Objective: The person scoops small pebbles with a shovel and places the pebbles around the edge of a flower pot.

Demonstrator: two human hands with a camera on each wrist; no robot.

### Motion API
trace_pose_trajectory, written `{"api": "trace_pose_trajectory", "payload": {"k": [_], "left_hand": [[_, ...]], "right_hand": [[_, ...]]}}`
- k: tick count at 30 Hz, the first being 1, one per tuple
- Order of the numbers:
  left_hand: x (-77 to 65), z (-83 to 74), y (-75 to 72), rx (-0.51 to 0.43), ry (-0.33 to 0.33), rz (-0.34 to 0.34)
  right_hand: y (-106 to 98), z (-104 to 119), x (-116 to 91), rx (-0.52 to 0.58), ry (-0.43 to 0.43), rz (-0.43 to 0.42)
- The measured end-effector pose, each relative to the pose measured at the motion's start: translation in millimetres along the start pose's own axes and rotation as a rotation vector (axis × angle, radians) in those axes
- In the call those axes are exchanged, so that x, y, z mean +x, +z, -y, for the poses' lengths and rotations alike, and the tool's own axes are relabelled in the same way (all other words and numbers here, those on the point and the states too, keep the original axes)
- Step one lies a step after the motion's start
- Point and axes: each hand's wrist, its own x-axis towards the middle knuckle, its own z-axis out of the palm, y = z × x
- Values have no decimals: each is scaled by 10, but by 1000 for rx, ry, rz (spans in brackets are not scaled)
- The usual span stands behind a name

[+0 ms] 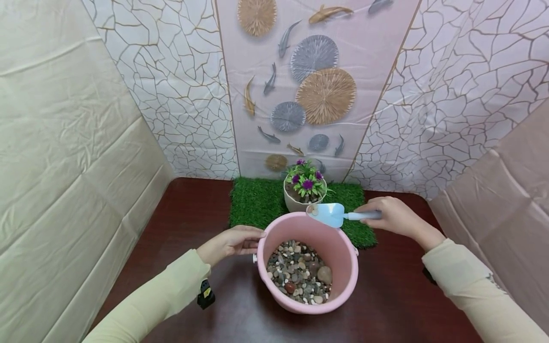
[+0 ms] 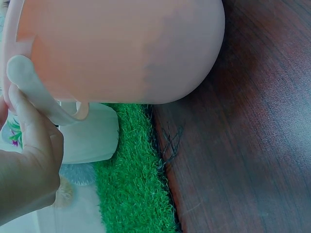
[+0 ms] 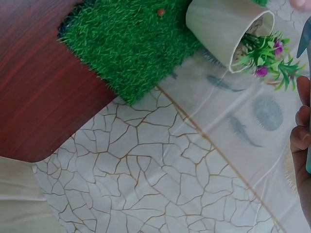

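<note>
A pink bucket (image 1: 350,281) stands on the dark table with several mixed pebbles (image 1: 300,269) inside. My left hand (image 1: 233,242) grips its rim on the left side, beside the white handle (image 2: 43,92). In my right hand (image 1: 388,215) is a small garden trowel (image 1: 332,214), held by its grey handle. The light-blue blade points left, above the bucket's far rim and in front of the flowerpot (image 1: 293,202). Something brownish lies near the blade's tip, too small to make out. Purple flowers (image 1: 307,184) and green leaves rise from soil in the white pot.
The pot stands on a green artificial grass mat (image 1: 253,202) at the table's back. A small reddish-brown pebble (image 3: 161,12) lies on the mat. Patterned cloth (image 1: 188,95) hangs behind, with beige cloth (image 1: 64,166) at the sides.
</note>
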Motion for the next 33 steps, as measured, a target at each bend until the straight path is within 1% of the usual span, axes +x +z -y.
{"api": "trace_pose_trajectory", "payload": {"k": [4,7,11,16,20,26,33], "left_hand": [[-4,-1,0,-4,0,0],[-8,-5,-2,-6,-1,0],[-15,-15,-6,-9,-1,8],[-12,-18,-6,-8,2,18],[-5,-14,-1,-5,2,16],[9,-4,-8,-6,3,10],[28,19,-16,3,-3,-1]], "right_hand": [[-32,-65,13,-7,17,-6],[-64,-114,30,-11,53,-4],[-109,-177,59,-10,97,12],[-144,-255,109,-18,120,28],[-147,-315,153,-4,155,50],[-123,-414,197,3,221,54],[-72,-507,232,12,276,77]]}}
